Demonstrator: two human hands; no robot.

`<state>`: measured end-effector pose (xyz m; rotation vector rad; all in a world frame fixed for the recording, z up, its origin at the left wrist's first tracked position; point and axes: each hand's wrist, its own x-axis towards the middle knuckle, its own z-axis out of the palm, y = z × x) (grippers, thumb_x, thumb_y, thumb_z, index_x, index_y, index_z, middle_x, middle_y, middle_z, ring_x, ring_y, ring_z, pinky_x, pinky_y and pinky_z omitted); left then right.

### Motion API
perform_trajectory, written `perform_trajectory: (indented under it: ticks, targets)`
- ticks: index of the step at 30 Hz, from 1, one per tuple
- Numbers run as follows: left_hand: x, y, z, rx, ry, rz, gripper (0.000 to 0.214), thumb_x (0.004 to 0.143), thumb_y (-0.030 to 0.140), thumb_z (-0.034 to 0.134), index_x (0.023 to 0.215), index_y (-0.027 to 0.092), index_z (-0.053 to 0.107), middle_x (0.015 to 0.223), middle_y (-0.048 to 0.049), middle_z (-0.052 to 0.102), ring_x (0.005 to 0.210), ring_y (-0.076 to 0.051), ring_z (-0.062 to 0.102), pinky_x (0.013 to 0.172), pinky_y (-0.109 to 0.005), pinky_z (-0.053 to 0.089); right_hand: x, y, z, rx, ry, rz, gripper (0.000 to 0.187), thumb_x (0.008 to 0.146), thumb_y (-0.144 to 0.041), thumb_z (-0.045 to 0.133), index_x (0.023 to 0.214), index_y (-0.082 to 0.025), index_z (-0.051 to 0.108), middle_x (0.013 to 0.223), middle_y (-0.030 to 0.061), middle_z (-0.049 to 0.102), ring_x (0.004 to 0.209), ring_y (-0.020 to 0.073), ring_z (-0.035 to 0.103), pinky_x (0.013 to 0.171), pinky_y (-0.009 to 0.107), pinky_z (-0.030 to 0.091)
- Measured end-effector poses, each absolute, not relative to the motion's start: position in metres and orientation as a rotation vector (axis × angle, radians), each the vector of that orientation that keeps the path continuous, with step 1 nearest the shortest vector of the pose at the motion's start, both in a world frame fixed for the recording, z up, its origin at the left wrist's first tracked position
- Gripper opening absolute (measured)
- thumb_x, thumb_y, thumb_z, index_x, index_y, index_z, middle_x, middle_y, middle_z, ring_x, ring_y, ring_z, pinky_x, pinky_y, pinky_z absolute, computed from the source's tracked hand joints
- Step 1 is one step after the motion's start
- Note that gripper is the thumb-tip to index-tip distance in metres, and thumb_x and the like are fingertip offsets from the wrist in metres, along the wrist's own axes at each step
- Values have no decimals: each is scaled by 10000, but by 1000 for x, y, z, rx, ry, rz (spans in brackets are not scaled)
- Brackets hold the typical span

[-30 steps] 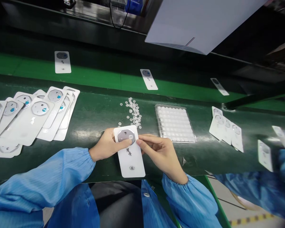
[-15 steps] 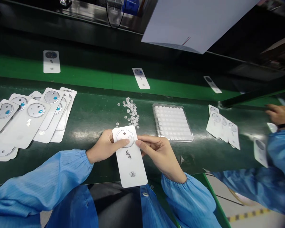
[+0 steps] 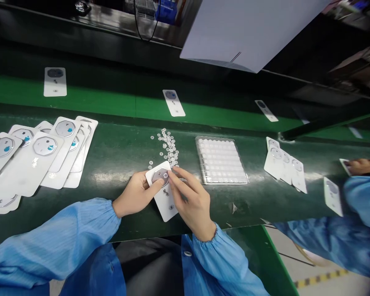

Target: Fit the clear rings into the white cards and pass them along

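My left hand (image 3: 135, 193) grips a white card-like panel (image 3: 165, 206) by its left edge, thumb on top beside the grey octagonal window. The panel has rounded corners, dark characters and a small round emblem. At the window's right side, beside a small clear ring (image 3: 165, 175), my right hand (image 3: 193, 199) has its thumb and fingers drawn together. Whatever is between those fingertips is too small to make out. Just beyond the panel lies a scatter of small clear round discs (image 3: 170, 149) on the green bench.
On the left, similar panels (image 3: 33, 164) with blue marks overlap. A clear tray (image 3: 248, 182) of white round pieces sits right of the discs. More panels (image 3: 285, 164) lie farther right, near a co-worker's hand (image 3: 365, 166). Single panels (image 3: 174, 102) lie on the green strip behind.
The panel has turned and tilted, its lower end swinging away from my body. My right hand has moved from its right edge over its face, fingertips beside the ring.
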<state>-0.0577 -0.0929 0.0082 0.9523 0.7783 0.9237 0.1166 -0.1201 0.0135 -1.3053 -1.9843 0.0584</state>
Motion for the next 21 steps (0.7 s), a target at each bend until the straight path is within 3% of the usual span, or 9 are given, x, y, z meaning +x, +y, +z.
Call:
perform_trajectory:
  ticks: [5, 11, 21]
  targets:
    - [-55, -96, 1, 1016, 804, 932, 242, 913, 355, 681, 937, 115, 668, 852, -51, 683, 782, -162, 632, 718, -253, 519, 115, -123, 8, -1330, -2034, -17, 333, 996, -136, 613, 1271, -287, 725, 1291, 94, 710, 1009, 248, 721, 858, 404, 635]
    - [-55, -98, -8, 1065, 829, 941, 261, 928, 370, 665, 976, 113, 673, 846, -41, 668, 756, -153, 612, 705, -246, 506, 112, -121, 7, -1363, -1975, 174, 253, 1028, -192, 570, 1191, -275, 745, 1169, 90, 737, 1026, 250, 711, 931, 439, 614]
    - [-57, -100, -12, 1156, 801, 901, 293, 977, 393, 618, 1055, 117, 675, 887, -52, 670, 779, -163, 607, 703, -241, 496, 116, -109, 17, -1302, -2013, 399, 143, 1021, -176, 535, 1077, -224, 658, 1087, 86, 653, 968, 220, 678, 833, 341, 608]
